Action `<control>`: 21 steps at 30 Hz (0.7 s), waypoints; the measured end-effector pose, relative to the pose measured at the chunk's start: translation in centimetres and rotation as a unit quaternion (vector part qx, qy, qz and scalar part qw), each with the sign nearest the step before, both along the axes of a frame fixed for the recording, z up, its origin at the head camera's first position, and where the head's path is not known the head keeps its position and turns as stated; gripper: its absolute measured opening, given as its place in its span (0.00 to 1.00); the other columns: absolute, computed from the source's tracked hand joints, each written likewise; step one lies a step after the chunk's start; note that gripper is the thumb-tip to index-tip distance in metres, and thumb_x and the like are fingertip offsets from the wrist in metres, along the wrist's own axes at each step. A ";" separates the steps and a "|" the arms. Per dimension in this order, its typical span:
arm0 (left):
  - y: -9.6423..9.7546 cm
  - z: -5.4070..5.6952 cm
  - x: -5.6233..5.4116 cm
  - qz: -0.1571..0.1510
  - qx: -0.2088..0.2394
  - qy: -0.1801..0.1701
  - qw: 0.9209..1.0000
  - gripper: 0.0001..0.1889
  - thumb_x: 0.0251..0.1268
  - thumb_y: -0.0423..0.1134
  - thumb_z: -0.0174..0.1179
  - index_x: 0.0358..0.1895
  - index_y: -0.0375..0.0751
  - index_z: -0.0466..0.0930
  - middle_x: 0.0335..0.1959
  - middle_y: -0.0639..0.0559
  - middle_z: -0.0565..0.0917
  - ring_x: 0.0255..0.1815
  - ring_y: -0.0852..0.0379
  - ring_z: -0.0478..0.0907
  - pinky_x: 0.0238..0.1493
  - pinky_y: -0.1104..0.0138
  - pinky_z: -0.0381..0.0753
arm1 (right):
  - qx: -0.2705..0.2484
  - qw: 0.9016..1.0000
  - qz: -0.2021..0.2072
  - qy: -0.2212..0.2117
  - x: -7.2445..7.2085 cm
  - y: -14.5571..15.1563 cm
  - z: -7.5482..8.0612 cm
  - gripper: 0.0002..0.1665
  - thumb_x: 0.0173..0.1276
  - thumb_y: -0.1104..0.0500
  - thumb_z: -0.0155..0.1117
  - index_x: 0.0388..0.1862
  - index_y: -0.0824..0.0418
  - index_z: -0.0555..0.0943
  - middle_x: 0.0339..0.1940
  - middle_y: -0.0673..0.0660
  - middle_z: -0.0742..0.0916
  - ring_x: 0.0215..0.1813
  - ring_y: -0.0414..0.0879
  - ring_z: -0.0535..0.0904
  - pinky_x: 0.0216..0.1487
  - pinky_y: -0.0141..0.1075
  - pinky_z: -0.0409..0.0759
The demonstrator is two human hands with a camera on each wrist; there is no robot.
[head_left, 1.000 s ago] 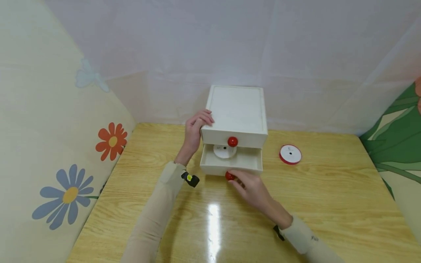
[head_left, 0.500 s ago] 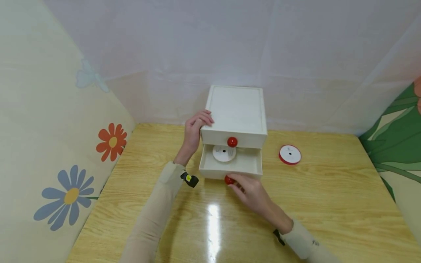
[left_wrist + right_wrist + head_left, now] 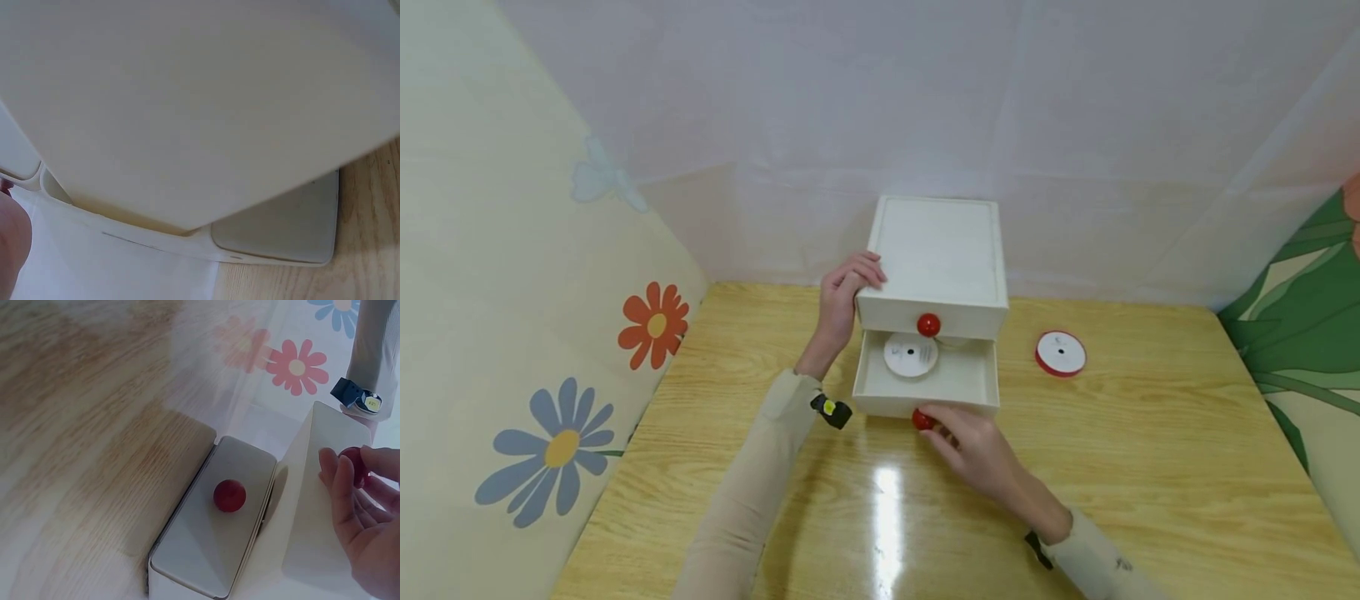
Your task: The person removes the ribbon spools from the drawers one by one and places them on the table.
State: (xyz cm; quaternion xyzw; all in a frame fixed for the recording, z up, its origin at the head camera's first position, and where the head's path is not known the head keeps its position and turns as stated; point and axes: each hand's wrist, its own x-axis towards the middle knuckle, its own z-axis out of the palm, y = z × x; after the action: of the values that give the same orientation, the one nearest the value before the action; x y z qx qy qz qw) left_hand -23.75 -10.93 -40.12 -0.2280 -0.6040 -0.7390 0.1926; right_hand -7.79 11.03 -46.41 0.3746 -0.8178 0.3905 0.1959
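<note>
Head view: right grip [image 3: 976, 448] pinches red knob [image 3: 921, 421] of lower drawer [image 3: 967, 385] holding white spool [image 3: 910, 358]; left grip [image 3: 842, 296] rests on cabinet [image 3: 942, 250]

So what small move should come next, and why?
Perhaps the right hand should release the round red knob it pinches: the white lower drawer stands open, showing room beside its flat round white spool.
</note>
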 end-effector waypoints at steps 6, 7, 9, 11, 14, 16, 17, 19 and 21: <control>0.0 0.0 0.1 0.003 -0.006 -0.008 1.000 0.16 0.61 0.27 0.47 0.21 0.45 0.81 0.31 0.58 0.86 0.54 0.52 0.78 0.70 0.55 0.67 | -0.002 1.000 0.005 0.019 0.2 0.0 -0.1 0.24 0.54 0.72 0.76 0.52 0.70 0.83 0.42 0.64 0.90 0.32 0.45 0.87 0.33 0.28 0.85; 0.0 0.0 0.0 0.004 -0.007 -0.008 1.000 0.15 0.61 0.27 0.47 0.21 0.42 0.80 0.31 0.58 0.86 0.54 0.51 0.78 0.71 0.55 0.67 | -0.002 1.000 0.006 0.023 0.3 0.0 -0.2 0.24 0.55 0.72 0.76 0.52 0.70 0.83 0.42 0.64 0.90 0.32 0.45 0.87 0.34 0.27 0.85; 0.0 0.0 0.0 0.004 -0.009 -0.008 1.000 0.14 0.61 0.27 0.47 0.21 0.37 0.79 0.31 0.58 0.86 0.54 0.51 0.78 0.70 0.55 0.67 | -0.005 0.999 0.008 0.032 0.3 0.0 -0.2 0.23 0.55 0.72 0.75 0.52 0.70 0.83 0.42 0.64 0.90 0.32 0.46 0.88 0.34 0.26 0.85; 0.0 0.0 -0.1 0.002 -0.010 -0.008 1.000 0.13 0.61 0.26 0.47 0.22 0.34 0.79 0.31 0.58 0.86 0.54 0.51 0.78 0.70 0.55 0.67 | -0.006 0.999 0.009 0.040 0.4 0.1 -0.3 0.24 0.54 0.72 0.75 0.51 0.70 0.83 0.42 0.64 0.90 0.33 0.47 0.88 0.35 0.26 0.85; 0.0 0.0 -0.1 0.002 -0.010 -0.011 1.000 0.13 0.61 0.26 0.46 0.22 0.34 0.78 0.31 0.58 0.86 0.54 0.51 0.77 0.71 0.55 0.67 | -0.007 0.999 0.011 0.053 0.5 0.1 -0.3 0.24 0.53 0.71 0.76 0.51 0.70 0.83 0.42 0.64 0.90 0.34 0.48 0.89 0.36 0.26 0.85; 0.0 -0.1 -0.1 0.001 -0.010 -0.012 1.000 0.14 0.61 0.26 0.46 0.22 0.36 0.79 0.32 0.57 0.86 0.54 0.51 0.77 0.71 0.55 0.66 | -0.004 0.998 0.010 0.056 0.6 0.1 -0.3 0.22 0.55 0.70 0.75 0.51 0.70 0.83 0.42 0.64 0.90 0.34 0.49 0.89 0.37 0.27 0.85; 0.0 -0.1 -0.1 0.000 -0.010 -0.012 1.000 0.14 0.61 0.26 0.46 0.22 0.37 0.79 0.32 0.57 0.86 0.54 0.51 0.77 0.71 0.55 0.66 | -0.003 0.998 0.009 0.058 0.7 0.1 -0.3 0.22 0.56 0.70 0.75 0.51 0.70 0.84 0.42 0.64 0.90 0.35 0.49 0.89 0.37 0.27 0.85; 0.0 -0.1 -0.1 -0.001 -0.013 -0.013 1.000 0.14 0.62 0.26 0.46 0.22 0.37 0.80 0.32 0.57 0.86 0.55 0.51 0.77 0.71 0.56 0.66 | -0.001 0.998 0.006 0.062 0.7 0.2 -0.2 0.20 0.59 0.68 0.74 0.51 0.70 0.84 0.42 0.64 0.91 0.35 0.49 0.89 0.37 0.27 0.85; 0.0 -0.1 -0.1 -0.003 -0.014 -0.011 1.000 0.14 0.62 0.26 0.46 0.23 0.36 0.79 0.32 0.57 0.86 0.55 0.51 0.77 0.71 0.55 0.66 | 0.006 0.998 0.001 0.066 0.8 0.3 -0.2 0.18 0.62 0.66 0.74 0.50 0.69 0.84 0.41 0.63 0.91 0.36 0.49 0.89 0.37 0.28 0.86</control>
State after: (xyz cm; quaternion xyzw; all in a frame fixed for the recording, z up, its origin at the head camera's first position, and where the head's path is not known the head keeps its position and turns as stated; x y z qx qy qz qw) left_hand -23.88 -10.93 -40.24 -0.2247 -0.6157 -0.7334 0.1802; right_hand -7.03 11.30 -46.59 0.4017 -0.8050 0.3599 0.2470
